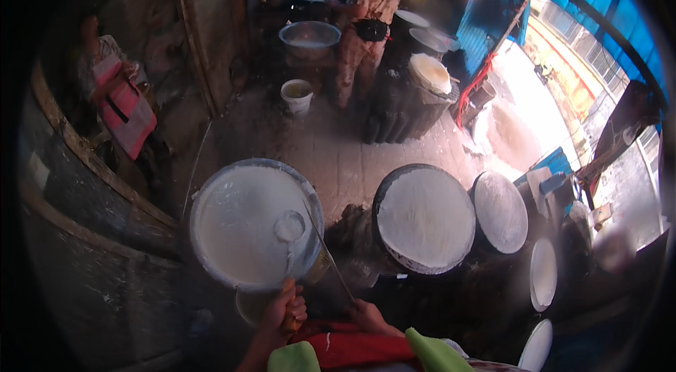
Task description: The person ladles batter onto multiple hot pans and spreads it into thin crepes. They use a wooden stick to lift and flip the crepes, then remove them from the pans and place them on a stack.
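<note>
My left hand (pixel 285 307) grips the orange handle of a ladle (pixel 289 226), whose round bowl sits in the white batter. That batter fills a large round basin (pixel 196 213) in front of me on the left. In my right hand (pixel 368 316) is a long thin metal tool (pixel 334 265), slanting up to the basin's right rim; its far end reaches over the batter. To the right of the basin stands a round griddle (pixel 374 213), with a thin pale sheet of batter (pixel 426 217) spread across its surface.
More round pale-topped pans (pixel 500 212) curve away down the right side. Ahead, a person (pixel 368 28) works at far pans, near a white bucket (pixel 297 97) and a metal basin (pixel 309 36). Another person (pixel 113 86) sits at left, beyond a low wall (pixel 105 176).
</note>
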A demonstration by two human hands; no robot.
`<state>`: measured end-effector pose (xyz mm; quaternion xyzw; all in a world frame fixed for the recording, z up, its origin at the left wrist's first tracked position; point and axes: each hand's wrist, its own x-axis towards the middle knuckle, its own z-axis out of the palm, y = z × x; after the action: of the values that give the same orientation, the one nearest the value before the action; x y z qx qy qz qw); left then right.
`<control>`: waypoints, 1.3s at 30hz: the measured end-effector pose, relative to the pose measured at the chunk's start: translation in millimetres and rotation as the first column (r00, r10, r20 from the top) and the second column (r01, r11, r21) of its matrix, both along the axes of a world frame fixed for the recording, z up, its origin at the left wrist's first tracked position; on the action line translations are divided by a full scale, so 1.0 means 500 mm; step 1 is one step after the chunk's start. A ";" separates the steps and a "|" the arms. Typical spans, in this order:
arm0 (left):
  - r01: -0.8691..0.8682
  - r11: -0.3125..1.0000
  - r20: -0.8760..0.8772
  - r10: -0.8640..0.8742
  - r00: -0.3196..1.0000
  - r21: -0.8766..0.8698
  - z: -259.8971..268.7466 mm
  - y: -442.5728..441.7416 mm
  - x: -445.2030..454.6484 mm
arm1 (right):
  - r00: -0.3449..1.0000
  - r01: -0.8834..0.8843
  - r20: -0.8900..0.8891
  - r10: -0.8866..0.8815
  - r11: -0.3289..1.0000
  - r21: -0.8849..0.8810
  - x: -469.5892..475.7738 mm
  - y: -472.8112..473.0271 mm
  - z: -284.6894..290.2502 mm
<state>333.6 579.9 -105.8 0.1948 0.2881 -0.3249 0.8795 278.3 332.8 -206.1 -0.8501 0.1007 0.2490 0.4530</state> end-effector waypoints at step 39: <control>-0.282 0.959 0.261 0.268 0.927 0.016 0.214 0.127 -0.152 | 0.609 -0.064 0.590 0.530 0.774 -0.630 0.272 -0.117 0.175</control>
<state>257.6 643.7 1.3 0.2162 0.2051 -0.1628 0.9406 414.3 274.1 -118.7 -0.9712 -0.1753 -0.0833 0.1382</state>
